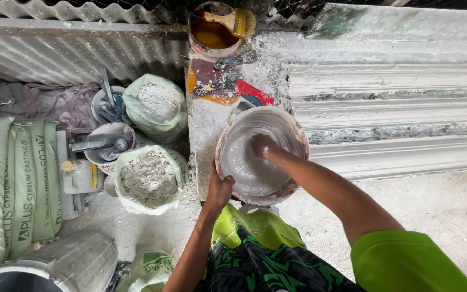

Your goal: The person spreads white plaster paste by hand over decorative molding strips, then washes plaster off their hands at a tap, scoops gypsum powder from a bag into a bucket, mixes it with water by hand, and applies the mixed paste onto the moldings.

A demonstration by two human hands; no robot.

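Two hands work at a white bowl [244, 173] on the dusty surface [204, 130]. The left hand [220, 189] curls closed around its near rim. The right hand [263, 146] dips into grey plaster [244, 162]; its grip cannot be told.

The left hand [220, 190] is gripping the rim of a white bowl [293, 130] of wet plaster, while the right hand [261, 146] is dipping inside it

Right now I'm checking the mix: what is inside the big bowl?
The bowl holds a wet, pale grey-white mix. The right hand is dipped into it, fingertips covered. The left hand grips the near rim. The bowl's bottom is hidden under the mix.
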